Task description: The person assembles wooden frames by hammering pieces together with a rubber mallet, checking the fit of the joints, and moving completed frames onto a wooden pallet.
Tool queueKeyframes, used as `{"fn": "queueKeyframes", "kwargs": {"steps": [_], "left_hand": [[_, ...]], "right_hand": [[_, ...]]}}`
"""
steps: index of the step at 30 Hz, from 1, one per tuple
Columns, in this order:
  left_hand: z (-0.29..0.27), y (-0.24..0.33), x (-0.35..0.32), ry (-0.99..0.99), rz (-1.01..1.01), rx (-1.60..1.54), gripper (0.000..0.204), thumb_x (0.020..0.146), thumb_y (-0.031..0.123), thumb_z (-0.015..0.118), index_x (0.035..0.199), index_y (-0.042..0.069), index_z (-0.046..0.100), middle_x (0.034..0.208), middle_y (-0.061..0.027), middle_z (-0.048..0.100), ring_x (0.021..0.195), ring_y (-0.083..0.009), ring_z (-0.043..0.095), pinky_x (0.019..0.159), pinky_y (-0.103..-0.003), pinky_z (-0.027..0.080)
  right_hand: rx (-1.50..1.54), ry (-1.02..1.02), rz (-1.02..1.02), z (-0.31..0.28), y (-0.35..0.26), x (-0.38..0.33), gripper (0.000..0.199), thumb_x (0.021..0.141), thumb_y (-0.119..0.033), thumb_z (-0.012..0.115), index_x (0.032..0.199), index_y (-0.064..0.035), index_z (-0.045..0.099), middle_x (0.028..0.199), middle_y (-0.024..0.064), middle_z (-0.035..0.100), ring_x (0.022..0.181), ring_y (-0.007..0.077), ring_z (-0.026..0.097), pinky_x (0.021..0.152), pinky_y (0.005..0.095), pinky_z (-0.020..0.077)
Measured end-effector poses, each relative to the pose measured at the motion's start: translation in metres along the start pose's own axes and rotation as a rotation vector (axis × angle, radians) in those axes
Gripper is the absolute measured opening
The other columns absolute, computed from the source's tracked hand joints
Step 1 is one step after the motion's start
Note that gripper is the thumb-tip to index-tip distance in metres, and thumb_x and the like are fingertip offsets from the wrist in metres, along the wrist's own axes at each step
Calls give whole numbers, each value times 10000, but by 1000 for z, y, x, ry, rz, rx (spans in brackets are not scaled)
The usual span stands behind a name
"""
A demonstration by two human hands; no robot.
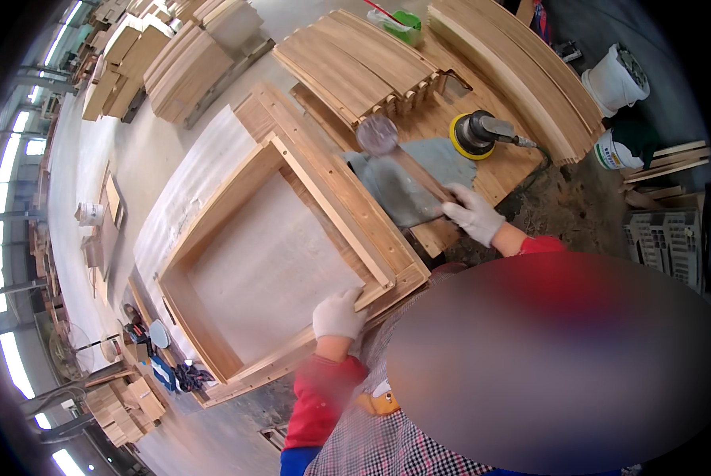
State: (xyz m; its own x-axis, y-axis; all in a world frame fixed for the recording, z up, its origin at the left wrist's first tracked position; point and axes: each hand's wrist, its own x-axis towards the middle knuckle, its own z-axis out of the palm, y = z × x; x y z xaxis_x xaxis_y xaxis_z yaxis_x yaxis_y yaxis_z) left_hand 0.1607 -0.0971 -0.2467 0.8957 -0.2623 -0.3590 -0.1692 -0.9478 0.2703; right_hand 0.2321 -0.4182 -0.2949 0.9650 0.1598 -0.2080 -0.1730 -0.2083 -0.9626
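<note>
A shallow wooden frame (224,208) lies tilted across the view on wooden rails (308,139), its near corner grasped by the gloved left hand (338,314). The gloved right hand (473,215) is clenched around the handle of a mallet (419,174), its round head above a grey-blue cloth (451,163). Beyond, a yellow-rimmed sander (474,135) and stacked wooden panels (355,63) sit on the bench (505,170).

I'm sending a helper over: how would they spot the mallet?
Right of the large wooden frame lies a grey-blue cloth. Beside it, the gloved right hand grips the mallet by its wooden handle. A round, pale head sets it apart from the yellow-rimmed sander nearby.
</note>
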Motion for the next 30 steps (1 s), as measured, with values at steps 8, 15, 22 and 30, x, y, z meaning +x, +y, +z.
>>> {"fn": "queueKeyframes", "kwargs": {"steps": [8,15,22,30], "left_hand": [[-3,-2,3,-66,31,48,317,707,293,657,1005,189,625,877,-73,647,823,-258,620,693,-382,494],[-5,-3,5,-58,44,54,319,705,282,647,1009,186,626,864,-76,646,814,-257,623,689,-382,496],[-4,-4,5,-52,34,54,323,708,305,657,1012,201,629,833,-74,647,786,-267,624,676,-389,495],[0,-9,4,5,36,43,332,697,342,668,1000,209,637,806,-81,643,759,-279,621,669,-403,493]], "right_hand": [[-12,-5,56,113,-63,93,365,900,-256,484,1176,-21,445,703,60,540,543,130,512,497,280,440],[-31,23,105,115,-69,87,358,886,-240,468,1149,3,453,766,172,613,587,259,598,558,359,478],[157,21,125,102,-76,72,321,903,-233,477,1143,-19,463,644,67,530,502,141,508,473,305,440],[-220,-172,-160,36,-50,32,409,835,-259,522,1175,-39,475,866,214,605,787,353,602,712,390,469]]}}
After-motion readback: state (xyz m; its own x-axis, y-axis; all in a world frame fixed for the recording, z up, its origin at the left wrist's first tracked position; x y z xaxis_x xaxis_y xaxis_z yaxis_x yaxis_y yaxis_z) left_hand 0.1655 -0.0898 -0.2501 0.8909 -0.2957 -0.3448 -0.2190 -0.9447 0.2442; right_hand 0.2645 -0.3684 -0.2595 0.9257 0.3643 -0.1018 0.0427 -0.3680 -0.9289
